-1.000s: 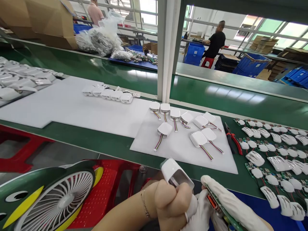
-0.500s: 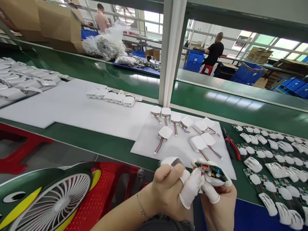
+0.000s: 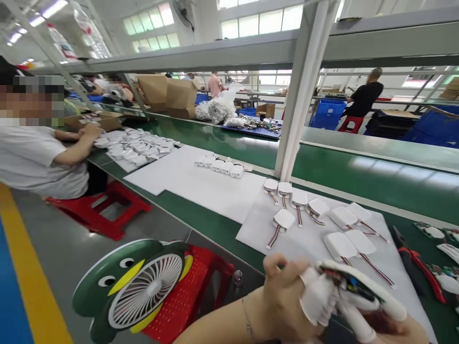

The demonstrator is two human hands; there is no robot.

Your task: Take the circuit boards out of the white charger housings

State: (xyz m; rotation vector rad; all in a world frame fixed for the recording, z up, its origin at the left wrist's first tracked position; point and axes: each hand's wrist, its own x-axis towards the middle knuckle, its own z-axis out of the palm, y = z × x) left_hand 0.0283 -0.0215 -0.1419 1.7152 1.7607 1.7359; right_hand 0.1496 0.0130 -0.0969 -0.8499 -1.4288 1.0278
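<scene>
My right hand [image 3: 398,327], at the bottom right and partly cut off by the frame, grips a circuit board [image 3: 358,289] set in a white shell. White finger covers are on its fingertips. My left hand [image 3: 287,296] is closed, its white-covered fingers pressed together at the board's near end; motion blur and the fingers hide what they pinch. Beyond both hands, several white housings [image 3: 340,244] with multicoloured wire leads lie on a white foam sheet [image 3: 251,234]. Red-handled pliers [image 3: 423,272] rest to the right, beside more circuit boards [image 3: 428,230].
A row of white units [image 3: 217,165] sits on another foam sheet [image 3: 172,174]. At the left a co-worker [image 3: 39,157] handles parts near a pile of white pieces [image 3: 139,145]. A penguin-shaped fan [image 3: 150,286] stands by a red stool [image 3: 179,306]. A post [image 3: 297,95] rises behind.
The view has swung left and up, so the co-worker and floor now show. Both hands appear lower and farther right, still together at the board. The white housing earlier by my left fingers is no longer visible.
</scene>
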